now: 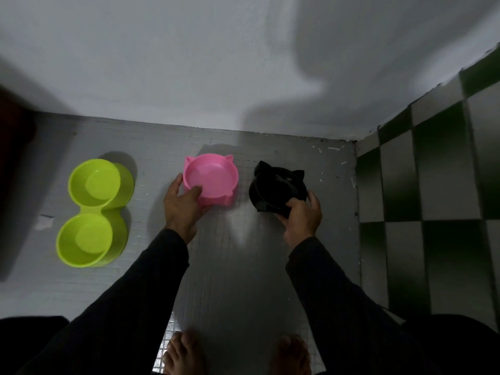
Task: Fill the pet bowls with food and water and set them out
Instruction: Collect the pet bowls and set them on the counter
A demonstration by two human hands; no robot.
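Note:
A pink cat-eared bowl sits on the grey floor near the wall, and it looks empty. My left hand grips its near left rim, thumb inside the bowl. A black cat-eared bowl is tilted to the right of it, its inside too dark to read. My right hand holds its near right edge, fingers curled round the rim. A lime green double bowl lies at the left, both of its cups empty.
The white wall rises just behind the bowls. A green and white checkered tiled wall closes the right side. My bare feet stand on the grey floor at the bottom. A dark red object sits at the far left.

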